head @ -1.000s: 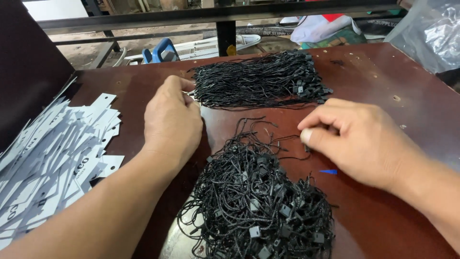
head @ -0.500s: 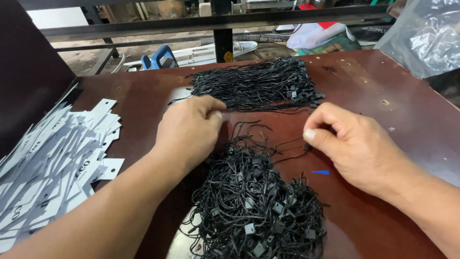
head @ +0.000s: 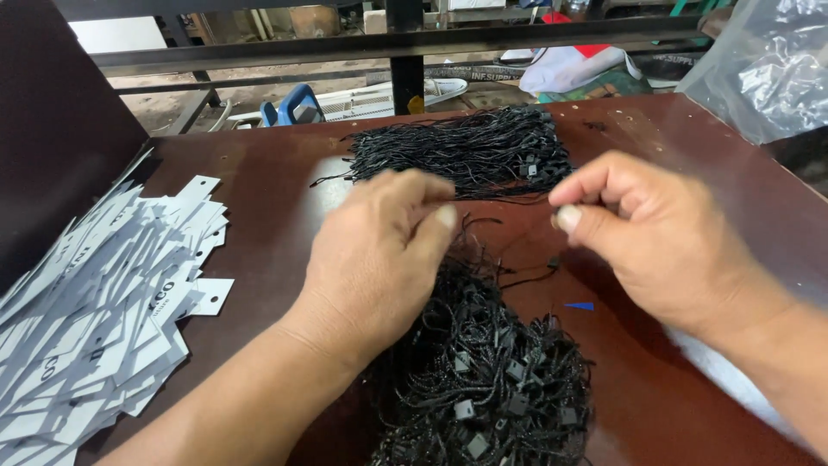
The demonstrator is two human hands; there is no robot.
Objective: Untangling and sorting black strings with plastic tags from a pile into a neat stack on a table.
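Landmark = near tangled heap of black string loops w/ small square plastic locks, lying on the dark red-brown wooden table; its bottom is cut off by the frame edge.

Left hand hovers over the heap's upper-left part, back of hand to camera, hiding that side of it. Grip: thumb and fingers curled close together, tips blurred; can't tell if a string is pinched.

Right hand is above-right of the heap. Grip: thumb pressed to forefinger, nearly closed. A thin black strand runs near the tips, but whether it's actually held is too blurred to make out.

Beyond the heap, farther from the person: a tidier bundle of straight black strings. Just right of the heap, a tiny blue scrap. Well left of it, a spread of white card tags, partly cut off at the frame edge. Far right of the heap, a clear plastic bag, only partly in view.
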